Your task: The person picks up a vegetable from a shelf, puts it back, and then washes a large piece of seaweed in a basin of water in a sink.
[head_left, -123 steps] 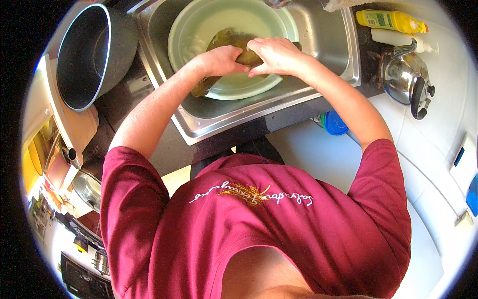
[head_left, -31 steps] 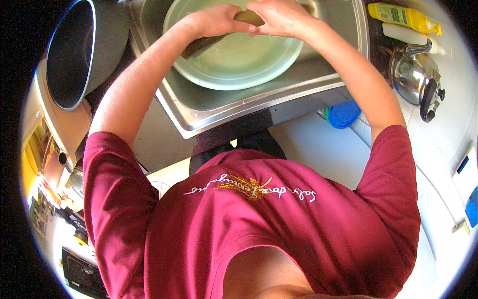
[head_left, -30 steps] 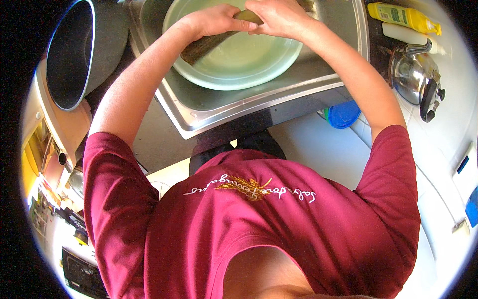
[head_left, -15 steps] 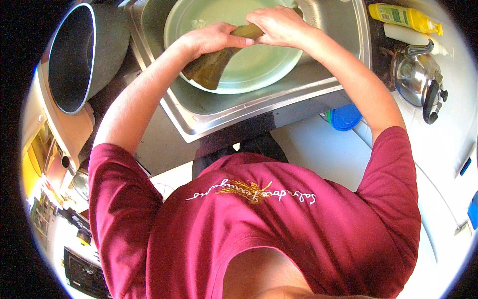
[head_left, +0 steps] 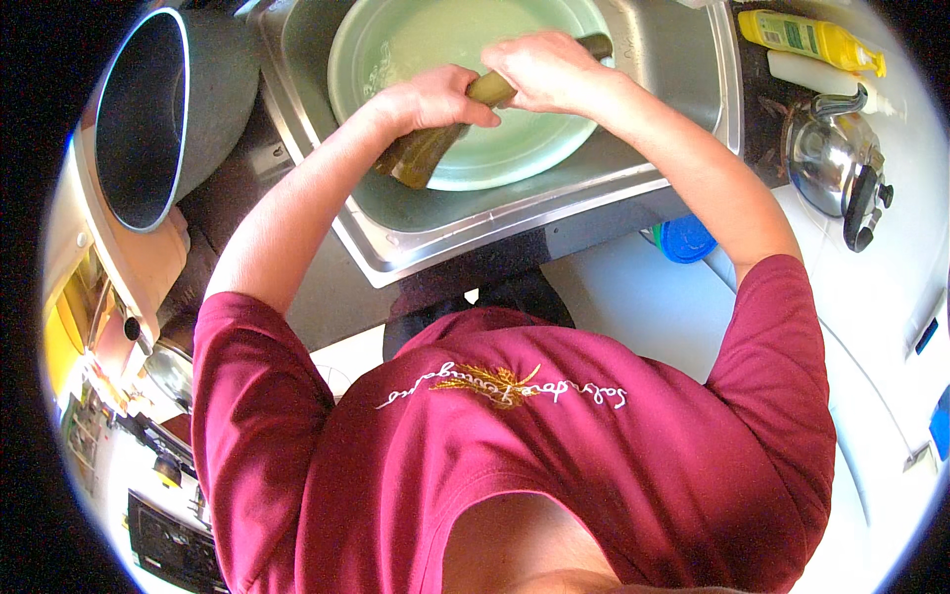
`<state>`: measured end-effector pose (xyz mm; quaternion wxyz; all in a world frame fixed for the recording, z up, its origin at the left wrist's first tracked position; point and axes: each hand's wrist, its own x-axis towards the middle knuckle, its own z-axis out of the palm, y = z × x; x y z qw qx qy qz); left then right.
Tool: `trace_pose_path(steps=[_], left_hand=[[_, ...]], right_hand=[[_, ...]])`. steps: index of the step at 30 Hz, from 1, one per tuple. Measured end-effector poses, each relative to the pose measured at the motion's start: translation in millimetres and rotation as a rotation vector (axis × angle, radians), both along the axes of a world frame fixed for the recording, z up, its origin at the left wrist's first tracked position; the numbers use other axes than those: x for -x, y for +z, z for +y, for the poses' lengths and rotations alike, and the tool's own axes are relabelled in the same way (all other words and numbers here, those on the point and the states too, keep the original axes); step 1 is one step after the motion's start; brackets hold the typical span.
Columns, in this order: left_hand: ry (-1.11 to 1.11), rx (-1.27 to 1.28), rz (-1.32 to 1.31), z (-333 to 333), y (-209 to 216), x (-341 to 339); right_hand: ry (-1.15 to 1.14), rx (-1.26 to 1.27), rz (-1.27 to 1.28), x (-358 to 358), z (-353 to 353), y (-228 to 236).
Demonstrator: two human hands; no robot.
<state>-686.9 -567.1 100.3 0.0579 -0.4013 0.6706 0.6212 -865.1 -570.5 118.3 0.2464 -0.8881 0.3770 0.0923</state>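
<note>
Over a pale green round basin (head_left: 485, 182) with water in it, I hold a long olive-brown bundle (head_left: 420, 156). It looks like wet leaves or a strip of soft sheet gathered lengthwise; its exact kind I cannot make out. My left hand (head_left: 433, 99) wraps round its middle, and the wider flat end hangs below that hand over the basin's near-left rim. My right hand (head_left: 544, 71) is closed round the narrower part, with a rounded end sticking out past it on the right. The basin stands in a steel sink (head_left: 673, 69).
A large dark pot (head_left: 220, 109) lies or leans at the left with its mouth toward me. To the right are a yellow bottle (head_left: 802, 38), a white bottle (head_left: 807, 71) and a steel kettle (head_left: 826, 148). A blue round lid (head_left: 687, 240) shows below the sink's front edge.
Both hands have moved slightly nearer to me with the bundle. Its hanging end looks shorter and narrower, and more of its right end shows past my right hand.
</note>
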Motion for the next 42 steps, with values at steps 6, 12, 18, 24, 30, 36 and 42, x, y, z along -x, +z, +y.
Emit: trace_pose_path(steps=[6, 12, 18, 24, 30, 36, 42], left_hand=[[-0.277, 0.564, -0.271, 9, 13, 10], [0.183, -0.358, 0.105, 11, -20, -2], [-0.209, 0.471, -0.213, 18, -5, 10], [0.097, -0.172, 0.067, 12, -50, 0], [0.077, 0.004, 0.043, 21, -41, -11], [-0.061, 0.275, -0.219, 30, -30, -2], [0.753, -0.578, 0.312, 42, -58, -22]], right_hand=[[-0.068, -0.617, 0.131, 0, -11, -5], [0.048, 0.081, -0.144, 5, 2, -23], [-0.038, -0.628, 0.136, -3, -8, -16], [0.054, -0.236, 0.085, -6, -16, -28], [0.11, -0.175, 0.049, -14, -12, -28], [0.085, -0.592, 0.207, -21, -20, -31], [-0.258, -0.041, -0.138, 15, -51, -69]])
